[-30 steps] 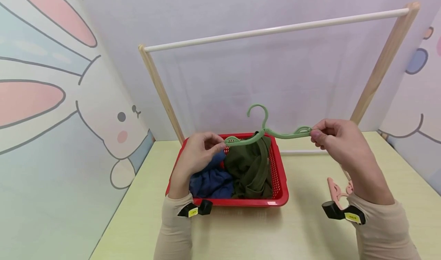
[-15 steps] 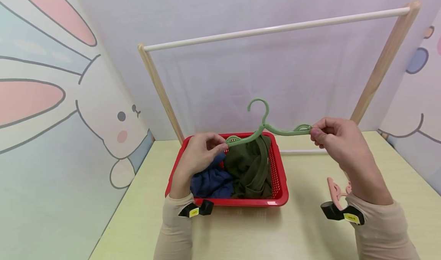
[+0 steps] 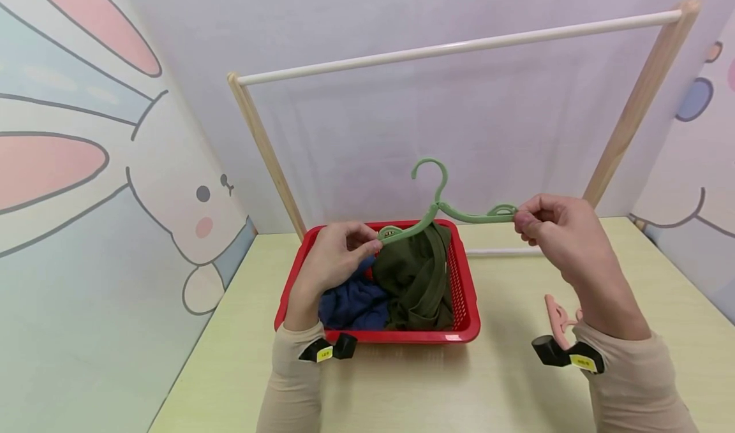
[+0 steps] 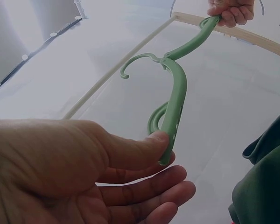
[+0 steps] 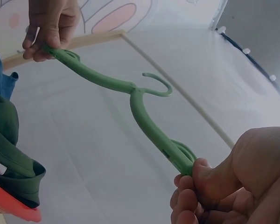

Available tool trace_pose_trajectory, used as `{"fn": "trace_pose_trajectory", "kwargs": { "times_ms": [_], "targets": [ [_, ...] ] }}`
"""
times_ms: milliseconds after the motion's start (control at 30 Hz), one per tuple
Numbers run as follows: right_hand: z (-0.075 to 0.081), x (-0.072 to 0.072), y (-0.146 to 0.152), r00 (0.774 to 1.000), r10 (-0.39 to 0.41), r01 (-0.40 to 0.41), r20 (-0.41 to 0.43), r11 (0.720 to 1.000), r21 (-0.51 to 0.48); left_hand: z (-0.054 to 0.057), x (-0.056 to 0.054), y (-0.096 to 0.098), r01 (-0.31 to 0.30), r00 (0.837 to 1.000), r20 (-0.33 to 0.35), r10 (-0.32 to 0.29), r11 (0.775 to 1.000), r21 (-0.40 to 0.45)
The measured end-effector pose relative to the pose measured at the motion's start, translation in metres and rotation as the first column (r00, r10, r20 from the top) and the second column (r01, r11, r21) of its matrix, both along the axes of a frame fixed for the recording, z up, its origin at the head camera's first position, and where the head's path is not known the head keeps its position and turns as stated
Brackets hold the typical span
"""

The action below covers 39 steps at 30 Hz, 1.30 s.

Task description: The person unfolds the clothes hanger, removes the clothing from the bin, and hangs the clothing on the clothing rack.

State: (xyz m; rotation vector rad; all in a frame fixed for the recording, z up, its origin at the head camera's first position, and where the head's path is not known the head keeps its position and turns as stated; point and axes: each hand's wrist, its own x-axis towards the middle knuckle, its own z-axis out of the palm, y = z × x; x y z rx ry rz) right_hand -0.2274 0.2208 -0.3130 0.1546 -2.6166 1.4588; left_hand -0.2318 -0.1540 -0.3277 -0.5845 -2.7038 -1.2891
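Observation:
A green folding clothes hanger (image 3: 474,218) is stretched between my two hands, its hook pointing up and its arms bent at the centre joint. My left hand (image 3: 335,257) pinches one arm's tip between thumb and fingers, over the basket's left side. At the other tip, my right hand (image 3: 574,242) pinches the hanger to the right of the basket, slightly higher. Both pinches show plainly in the wrist views, with the hanger's left arm (image 4: 178,88) nearest in the left one. Beneath the hanger lie a dark green garment (image 3: 416,277) and a blue garment (image 3: 356,305).
The garments are in a red plastic basket (image 3: 402,337) on the pale wood table (image 3: 425,395). Behind it stands a wooden rack with a white rail (image 3: 459,47). A pink hanger (image 3: 556,318) lies on the table, partly hidden by the right wrist.
The green hanger's hook and centre joint have risen slightly, so its arms now bend more at the middle. My right hand has shifted a little up and left; both pinches stay the same.

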Motion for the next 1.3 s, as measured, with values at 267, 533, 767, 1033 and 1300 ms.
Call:
{"fn": "trace_pose_trajectory", "kwargs": {
  "times_ms": [267, 533, 767, 1033, 1300],
  "targets": [
    [0.000, 0.000, -0.001, 1.000, -0.008, 0.008, 0.008, 1.000, -0.016, 0.000, 0.000, 0.001, 0.013, 1.000, 0.003, -0.013, 1.000, 0.004],
    [0.000, -0.001, -0.001, 1.000, -0.015, 0.015, 0.018, 1.000, -0.014, 0.000, 0.000, 0.002, 0.034, 0.999, 0.010, -0.034, 0.999, 0.002],
    [0.000, -0.001, -0.001, 1.000, -0.008, 0.008, 0.014, 1.000, -0.009, -0.003, -0.002, 0.004, 0.025, 1.000, -0.005, -0.025, 0.999, 0.026],
    [0.000, -0.001, -0.004, 1.000, 0.006, -0.006, 0.003, 0.999, -0.032, -0.010, -0.008, 0.019, 0.091, 0.991, -0.113, -0.071, 0.980, 0.178],
    [0.001, 0.000, -0.007, 1.000, 0.019, -0.019, -0.010, 0.999, -0.034, -0.013, -0.007, 0.032, 0.126, 0.992, -0.051, -0.116, 0.957, 0.262]
  ]
}}
